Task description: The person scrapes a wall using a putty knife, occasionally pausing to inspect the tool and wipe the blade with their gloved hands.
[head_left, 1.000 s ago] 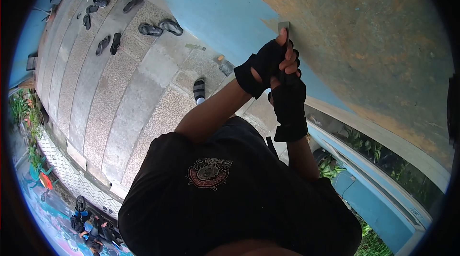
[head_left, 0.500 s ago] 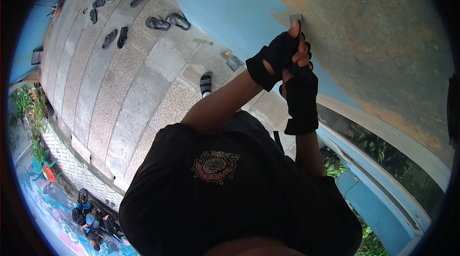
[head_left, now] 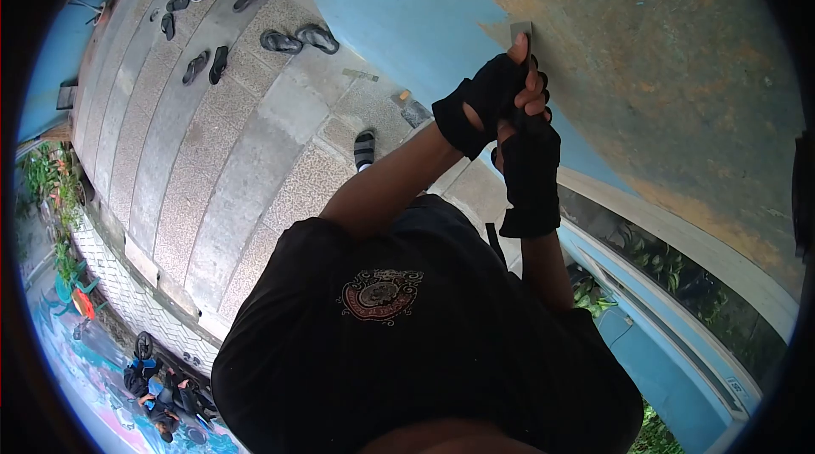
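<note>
A flat metal scraper has its blade against the wall, at the border of the blue paint and a bare brownish-grey patch. My left hand, in a black fingerless glove, grips the scraper with the thumb laid along the blade and the fingers curled. Just below it, my right hand, gloved the same way, closes around the lower end of the tool. Most of the handle is hidden inside both hands.
Several sandals lie on the tiled floor at the left. A flat strip and a small orange-and-dark object lie near the wall base. A blue-framed window is at the right. Someone is by a motorbike at lower left.
Both hands and the scraper have shifted very slightly left and up against the wall. The grip is the same.
</note>
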`<control>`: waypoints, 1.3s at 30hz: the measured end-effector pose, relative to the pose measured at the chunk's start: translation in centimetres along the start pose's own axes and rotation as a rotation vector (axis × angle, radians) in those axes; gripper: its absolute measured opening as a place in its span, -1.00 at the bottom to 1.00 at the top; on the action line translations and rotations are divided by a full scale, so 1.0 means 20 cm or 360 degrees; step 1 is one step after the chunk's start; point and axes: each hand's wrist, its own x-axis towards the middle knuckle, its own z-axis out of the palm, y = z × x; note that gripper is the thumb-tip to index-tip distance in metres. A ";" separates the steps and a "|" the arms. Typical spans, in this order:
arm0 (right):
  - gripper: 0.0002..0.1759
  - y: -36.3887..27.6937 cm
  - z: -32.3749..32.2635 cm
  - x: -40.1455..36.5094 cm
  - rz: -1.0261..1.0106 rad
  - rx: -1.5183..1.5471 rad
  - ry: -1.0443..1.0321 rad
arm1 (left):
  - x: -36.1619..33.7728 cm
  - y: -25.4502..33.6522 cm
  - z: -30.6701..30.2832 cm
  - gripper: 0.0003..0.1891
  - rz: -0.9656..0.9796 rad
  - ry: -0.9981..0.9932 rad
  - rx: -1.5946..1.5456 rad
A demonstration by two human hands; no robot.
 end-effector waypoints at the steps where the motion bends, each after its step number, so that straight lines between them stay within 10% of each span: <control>1: -0.77 0.01 -0.01 0.02 -0.0007 0.0041 0.0005 | 0.02 0.02 -0.01 -0.39 0.0011 -0.0012 0.0016; 8: -0.79 -0.05 -0.02 0.03 -0.0063 -0.0031 -0.0007 | 0.01 -0.02 -0.03 -0.37 0.0019 -0.0073 -0.0033; 10: -0.78 -0.05 0.00 0.06 -0.0525 -0.0239 0.0198 | 0.04 0.02 -0.02 -0.37 0.0008 -0.0060 0.0001; 11: -0.75 -0.05 -0.01 0.07 -0.0170 -0.0311 -0.0005 | 0.05 0.05 -0.05 -0.37 0.0066 -0.0058 -0.0002; 27: -0.77 -0.07 0.03 0.08 -0.0423 -0.0143 0.0172 | 0.06 0.08 -0.03 -0.38 0.0007 -0.0095 0.0009; 30: -0.61 -0.07 0.02 0.07 -0.0071 -0.0334 -0.0097 | 0.04 0.08 -0.03 -0.38 0.0116 -0.0079 -0.0069; 35: -0.81 -0.04 0.05 0.11 -0.0556 -0.0446 0.0190 | 0.05 0.09 -0.06 -0.38 0.0030 -0.0117 -0.0004; 39: -0.89 -0.06 0.13 0.08 -0.0214 -0.0059 0.0044 | -0.01 0.14 -0.11 -0.38 0.0044 -0.0141 -0.0074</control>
